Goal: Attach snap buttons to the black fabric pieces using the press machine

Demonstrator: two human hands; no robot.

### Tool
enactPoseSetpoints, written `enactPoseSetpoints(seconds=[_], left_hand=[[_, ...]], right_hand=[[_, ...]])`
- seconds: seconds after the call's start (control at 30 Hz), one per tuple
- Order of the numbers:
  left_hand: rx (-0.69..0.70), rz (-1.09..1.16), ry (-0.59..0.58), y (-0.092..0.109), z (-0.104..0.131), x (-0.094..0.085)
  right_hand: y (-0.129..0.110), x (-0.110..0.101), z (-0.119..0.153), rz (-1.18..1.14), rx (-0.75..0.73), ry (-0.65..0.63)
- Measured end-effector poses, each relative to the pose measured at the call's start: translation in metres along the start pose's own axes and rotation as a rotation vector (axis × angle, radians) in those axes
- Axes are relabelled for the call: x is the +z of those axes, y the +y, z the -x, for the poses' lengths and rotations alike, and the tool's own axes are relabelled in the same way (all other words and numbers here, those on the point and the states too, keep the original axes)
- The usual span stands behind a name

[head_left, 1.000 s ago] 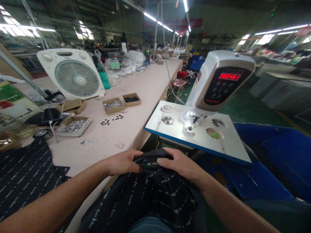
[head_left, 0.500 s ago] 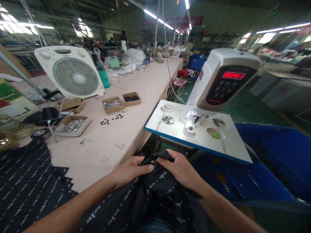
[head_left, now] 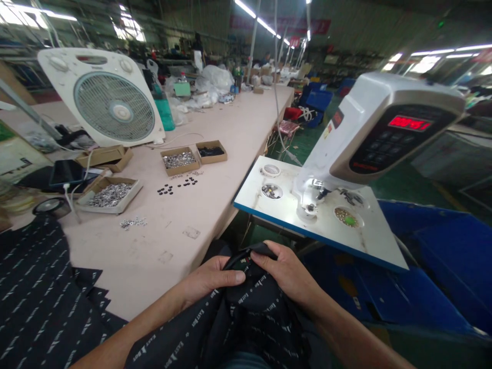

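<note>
Black fabric with white printed lettering (head_left: 253,302) lies gathered at the bottom centre, over my lap. My left hand (head_left: 217,274) pinches its folded upper edge, thumb on top. On the same edge, a little to the right, my right hand (head_left: 282,264) is closed, its thumb pressing near a small label. The fingertips under the cloth are hidden. Beyond my hands stands a white press machine (head_left: 357,128) with a red lit display, on a white board with a blue edge (head_left: 253,189).
On the pink-covered table (head_left: 184,205) are a fan (head_left: 119,107), boxes of metal parts (head_left: 179,160), a tray of metal parts (head_left: 111,196) and loose black pieces (head_left: 165,189). More printed fabric (head_left: 38,292) lies at the left. Blue bins (head_left: 423,297) stand at the lower right.
The view has shifted, so the machine appears larger and farther right, and the fan a little farther left. Both hands keep their hold on the fabric edge.
</note>
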State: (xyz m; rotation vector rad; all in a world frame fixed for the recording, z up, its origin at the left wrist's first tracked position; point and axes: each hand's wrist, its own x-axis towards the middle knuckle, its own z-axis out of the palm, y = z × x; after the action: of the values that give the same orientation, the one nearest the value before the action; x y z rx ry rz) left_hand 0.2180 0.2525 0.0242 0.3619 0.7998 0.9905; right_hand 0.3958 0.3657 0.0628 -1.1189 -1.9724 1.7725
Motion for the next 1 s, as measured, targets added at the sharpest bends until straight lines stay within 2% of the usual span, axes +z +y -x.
enactPoseSetpoints(seconds=[0.17,0.37,0.47,0.57,0.63,0.7,0.77,0.87,0.93,1.0], left_hand=[[0.007,0.061,0.030,0.000,-0.004,-0.013],[0.087,0.073,0.040,0.001,-0.011,-0.025],[0.135,0.071,0.101,0.003,-0.016,-0.027],[0.183,0.088,0.144,0.007,-0.020,-0.029],[0.198,0.093,0.169,0.008,-0.023,-0.031],[0.190,0.052,0.183,0.007,-0.026,-0.034],[0.139,-0.064,0.201,0.002,-0.032,-0.040],[0.095,-0.282,0.252,-0.006,-0.047,-0.052],[0.119,-0.361,0.191,-0.009,-0.059,-0.061],[0.098,-0.413,0.075,-0.008,-0.069,-0.069]], right_hand=[[0.001,0.005,-0.018,0.031,0.037,-0.035],[0.005,0.012,-0.047,0.164,0.056,-0.054],[0.005,0.010,-0.061,0.189,0.047,-0.129],[-0.006,-0.001,-0.076,0.204,0.024,-0.287],[-0.021,-0.009,-0.092,0.203,-0.023,-0.387],[-0.041,-0.010,-0.115,0.194,-0.097,-0.405],[-0.060,0.000,-0.146,0.257,-0.186,-0.319],[-0.073,0.034,-0.206,0.479,-0.319,-0.144],[-0.071,0.060,-0.246,0.575,-0.360,-0.080],[-0.064,0.082,-0.281,0.658,-0.365,-0.020]])
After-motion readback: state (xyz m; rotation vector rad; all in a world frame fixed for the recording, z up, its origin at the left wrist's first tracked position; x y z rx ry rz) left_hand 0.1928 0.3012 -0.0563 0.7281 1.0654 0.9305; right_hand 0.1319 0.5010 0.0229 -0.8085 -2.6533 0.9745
